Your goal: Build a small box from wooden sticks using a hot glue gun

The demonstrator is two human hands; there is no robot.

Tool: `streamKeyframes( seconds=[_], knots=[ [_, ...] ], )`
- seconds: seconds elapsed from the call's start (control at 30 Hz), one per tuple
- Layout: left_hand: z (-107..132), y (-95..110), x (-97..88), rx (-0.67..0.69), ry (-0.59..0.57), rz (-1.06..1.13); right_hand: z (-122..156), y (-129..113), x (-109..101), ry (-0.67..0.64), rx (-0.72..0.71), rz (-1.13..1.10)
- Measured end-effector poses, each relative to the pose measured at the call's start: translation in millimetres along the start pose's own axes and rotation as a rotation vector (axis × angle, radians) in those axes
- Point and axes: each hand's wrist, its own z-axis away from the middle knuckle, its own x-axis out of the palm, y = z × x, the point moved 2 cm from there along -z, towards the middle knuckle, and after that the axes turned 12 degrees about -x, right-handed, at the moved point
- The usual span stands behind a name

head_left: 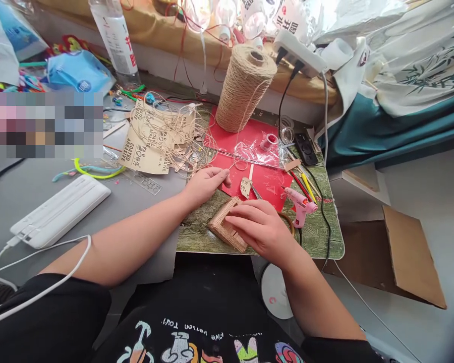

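My right hand [258,227] lies flat with fingers stretched over a small twine-wrapped frame [224,226] on the green mat [318,237]. My left hand [205,182] rests at the edge of the red sheet [267,180], fingers curled and pinched on a strand of jute twine [232,165]. The strand runs up toward a big spool of jute twine [245,88] standing at the back of the red sheet. Scissors with a paper tag [248,187] lie just beyond my right hand.
A pink glue gun [299,203] lies right of my right hand, pencils [304,182] beside it. Sandpaper sheets and loose twine [155,136] lie left of the red sheet. A white power strip [58,210] sits on the grey table, a bottle [115,38] behind.
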Motion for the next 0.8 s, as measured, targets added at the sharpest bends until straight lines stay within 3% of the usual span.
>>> streamKeyframes(
  seconds=[0.1,0.23,0.37,0.47,0.6,0.8],
  knots=[
    [-4,-3,-2.3,0.006,0.021,0.037,-23,6,3,-0.184,-0.123,0.052],
    [-8,-5,-6.0,-0.002,0.038,0.109,-44,12,5,-0.327,-0.186,0.034],
    [-10,-5,-8.9,0.006,0.047,0.145,-54,14,0,-0.389,-0.179,0.025],
    [-10,-3,-10.5,0.017,0.058,0.158,-58,18,-3,-0.419,-0.093,0.096],
    [-10,2,-11.5,0.030,0.062,0.188,-61,30,1,-0.387,0.104,0.126],
    [-9,6,-13.8,0.050,0.075,0.163,-48,43,8,-0.161,0.315,0.005]
  ],
)
